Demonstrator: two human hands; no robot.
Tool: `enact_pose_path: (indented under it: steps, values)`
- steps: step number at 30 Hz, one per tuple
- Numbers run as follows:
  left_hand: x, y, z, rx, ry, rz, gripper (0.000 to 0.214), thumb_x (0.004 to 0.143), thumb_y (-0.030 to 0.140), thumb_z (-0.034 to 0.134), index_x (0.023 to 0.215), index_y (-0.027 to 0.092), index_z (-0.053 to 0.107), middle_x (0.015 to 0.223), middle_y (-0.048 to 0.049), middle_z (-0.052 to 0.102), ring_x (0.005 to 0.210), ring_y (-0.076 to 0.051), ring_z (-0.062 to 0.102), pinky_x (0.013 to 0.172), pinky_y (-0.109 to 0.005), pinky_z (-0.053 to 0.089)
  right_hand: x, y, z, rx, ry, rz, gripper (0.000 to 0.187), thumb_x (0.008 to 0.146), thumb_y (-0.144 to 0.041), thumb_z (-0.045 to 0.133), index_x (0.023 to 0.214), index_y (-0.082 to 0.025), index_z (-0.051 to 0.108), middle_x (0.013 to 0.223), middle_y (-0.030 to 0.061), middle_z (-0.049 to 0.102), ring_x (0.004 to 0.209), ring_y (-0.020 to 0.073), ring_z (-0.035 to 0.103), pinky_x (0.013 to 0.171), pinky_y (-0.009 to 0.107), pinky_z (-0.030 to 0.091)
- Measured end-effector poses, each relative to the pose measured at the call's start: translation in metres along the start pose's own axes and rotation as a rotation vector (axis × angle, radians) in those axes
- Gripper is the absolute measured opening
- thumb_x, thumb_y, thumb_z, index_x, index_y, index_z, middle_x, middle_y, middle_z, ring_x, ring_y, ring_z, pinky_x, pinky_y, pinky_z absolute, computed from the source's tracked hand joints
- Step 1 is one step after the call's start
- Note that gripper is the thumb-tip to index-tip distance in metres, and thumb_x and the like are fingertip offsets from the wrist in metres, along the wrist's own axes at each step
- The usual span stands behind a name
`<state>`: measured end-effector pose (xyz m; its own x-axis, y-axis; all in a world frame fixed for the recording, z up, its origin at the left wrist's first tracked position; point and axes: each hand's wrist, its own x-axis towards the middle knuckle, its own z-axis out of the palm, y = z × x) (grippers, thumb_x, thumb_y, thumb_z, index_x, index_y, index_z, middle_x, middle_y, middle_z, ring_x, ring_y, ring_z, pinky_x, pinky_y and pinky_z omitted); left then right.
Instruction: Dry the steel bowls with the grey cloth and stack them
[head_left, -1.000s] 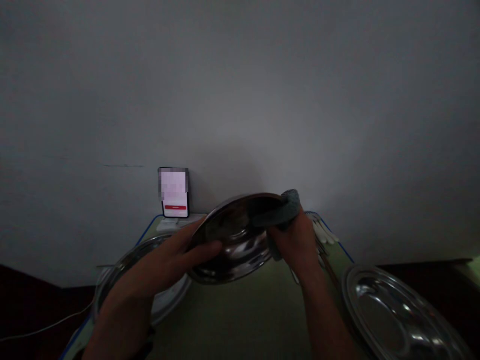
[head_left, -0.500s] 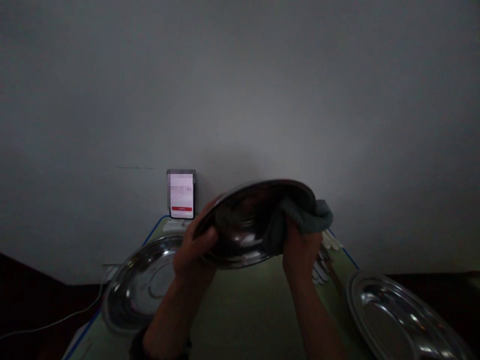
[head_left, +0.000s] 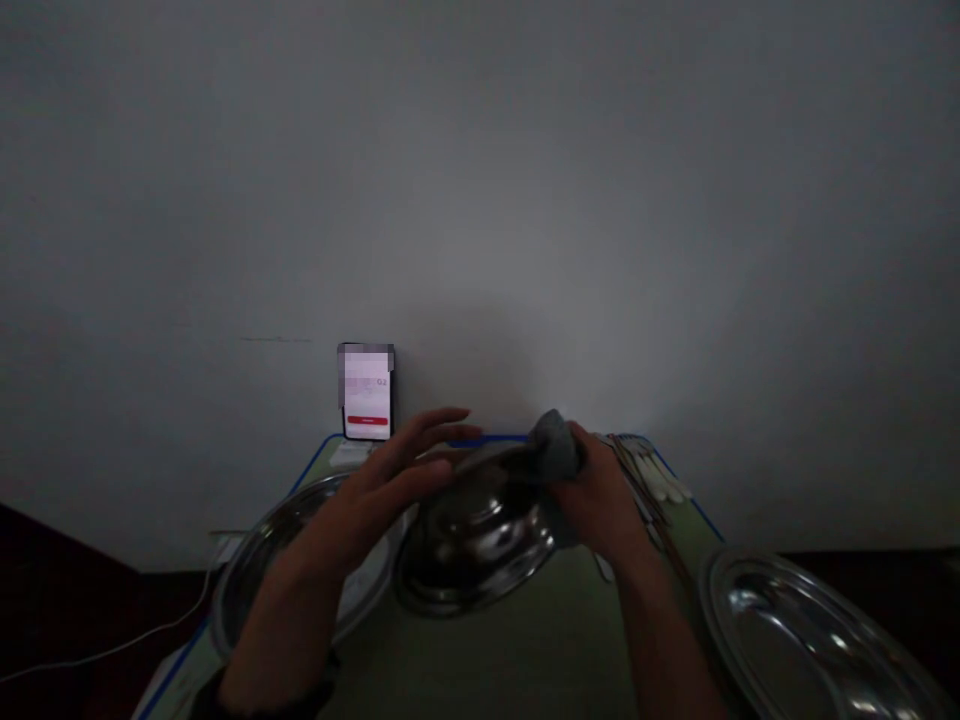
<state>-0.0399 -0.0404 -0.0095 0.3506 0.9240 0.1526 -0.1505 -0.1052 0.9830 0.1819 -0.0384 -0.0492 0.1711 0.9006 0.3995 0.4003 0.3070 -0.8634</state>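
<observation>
A round steel plate (head_left: 469, 540) is tilted toward me just above the green table (head_left: 487, 660). My left hand (head_left: 390, 480) rests on its left rim with fingers stretched out. My right hand (head_left: 592, 495) is closed on a grey cloth (head_left: 553, 450) pressed against the plate's far right rim. The light is dim, so small details are lost.
A second steel plate (head_left: 255, 580) lies on the table at the left, a large steel tray (head_left: 795, 640) at the right. A lit phone (head_left: 367, 392) leans on the wall at the back. Chopsticks and white spoons (head_left: 652, 480) lie behind my right hand.
The plate has come down from an upright tilt to a low position near the table. My left fingers have loosened from a grip and stretched out. The cloth moved to the far rim.
</observation>
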Motion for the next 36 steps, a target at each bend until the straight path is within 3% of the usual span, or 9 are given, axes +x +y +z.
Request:
enact_pose_path:
  steps: [5, 13, 18, 21, 23, 26, 29, 33, 36]
  values:
    - [0.006, -0.006, 0.014, 0.215, 0.0, -0.001, 0.026, 0.08, 0.035, 0.067, 0.104, 0.025, 0.071, 0.109, -0.0101, 0.073, 0.101, -0.026, 0.068, 0.085, -0.035, 0.053, -0.012, -0.022, 0.009, -0.237, -0.111, -0.294, 0.032, 0.063, 0.0, 0.046, 0.082, -0.02, 0.06, 0.081, 0.0015, 0.065, 0.076, 0.0167, 0.06, 0.069, 0.028, 0.044]
    - [0.002, -0.007, 0.007, 0.488, -0.071, 0.091, 0.031, 0.082, 0.035, 0.063, 0.11, 0.025, 0.072, 0.104, -0.0078, 0.074, 0.094, -0.026, 0.067, 0.081, -0.031, 0.052, -0.013, -0.024, 0.015, -0.234, 0.106, -0.395, 0.025, 0.068, -0.001, 0.05, 0.082, -0.022, 0.055, 0.079, -0.0011, 0.062, 0.073, 0.0148, 0.058, 0.066, 0.025, 0.044]
    - [0.0, -0.002, 0.013, 0.526, -0.02, 0.105, 0.035, 0.078, 0.041, 0.068, 0.108, 0.024, 0.072, 0.099, -0.0078, 0.075, 0.081, -0.024, 0.069, 0.07, -0.03, 0.054, -0.012, -0.007, 0.018, -0.182, 0.246, -0.493, 0.02, 0.074, -0.006, 0.051, 0.086, -0.022, 0.057, 0.08, -0.0003, 0.063, 0.075, 0.0153, 0.059, 0.068, 0.026, 0.045]
    - [0.001, 0.001, 0.013, 0.462, 0.067, 0.068, 0.041, 0.071, 0.045, 0.073, 0.106, 0.023, 0.074, 0.096, -0.0077, 0.077, 0.081, -0.025, 0.07, 0.067, -0.031, 0.054, -0.009, 0.007, 0.024, -0.143, 0.335, -0.379, 0.013, 0.075, -0.013, 0.055, 0.085, -0.022, 0.058, 0.079, 0.0006, 0.063, 0.074, 0.0169, 0.059, 0.067, 0.027, 0.047]
    - [0.003, 0.001, 0.011, 0.262, 0.168, 0.089, 0.041, 0.069, 0.048, 0.074, 0.101, 0.023, 0.076, 0.091, -0.0061, 0.077, 0.081, -0.025, 0.071, 0.07, -0.032, 0.055, -0.009, 0.012, 0.032, -0.071, 0.362, -0.29, 0.01, 0.079, -0.021, 0.054, 0.086, -0.021, 0.06, 0.084, 0.0032, 0.064, 0.078, 0.0181, 0.06, 0.071, 0.03, 0.048]
    - [0.008, 0.0, 0.009, -0.187, 0.317, 0.134, 0.04, 0.068, 0.057, 0.069, 0.087, 0.023, 0.077, 0.084, -0.0038, 0.078, 0.082, -0.025, 0.071, 0.077, -0.036, 0.056, -0.008, 0.012, 0.049, 0.096, 0.363, -0.182, 0.022, 0.088, -0.031, 0.047, 0.097, -0.02, 0.063, 0.111, 0.0084, 0.062, 0.102, 0.0193, 0.06, 0.091, 0.035, 0.046]
    - [0.012, 0.0, 0.005, -0.369, 0.387, 0.089, 0.038, 0.07, 0.058, 0.065, 0.075, 0.022, 0.074, 0.069, -0.0022, 0.075, 0.082, -0.027, 0.072, 0.076, -0.038, 0.057, -0.004, 0.01, 0.06, 0.21, 0.331, -0.027, 0.035, 0.088, -0.039, 0.049, 0.116, -0.019, 0.057, 0.127, 0.0104, 0.058, 0.119, 0.0209, 0.054, 0.101, 0.038, 0.041]
    - [0.011, 0.003, -0.008, -0.365, 0.361, -0.078, 0.019, 0.067, 0.04, 0.068, 0.07, 0.021, 0.07, 0.055, 0.0008, 0.07, 0.071, -0.024, 0.072, 0.063, -0.033, 0.057, 0.012, 0.012, 0.055, 0.131, 0.138, 0.099, 0.04, 0.079, -0.045, 0.059, 0.108, -0.017, 0.061, 0.105, 0.0115, 0.07, 0.101, 0.0274, 0.064, 0.087, 0.041, 0.05]
    - [0.009, 0.002, -0.019, -0.418, 0.329, -0.191, 0.023, 0.063, 0.044, 0.069, 0.064, 0.02, 0.069, 0.054, -0.0019, 0.07, 0.073, -0.027, 0.072, 0.064, -0.034, 0.057, 0.023, 0.009, 0.054, 0.012, 0.092, 0.098, 0.038, 0.078, -0.047, 0.06, 0.102, -0.017, 0.062, 0.094, 0.011, 0.071, 0.092, 0.03, 0.066, 0.077, 0.042, 0.051]
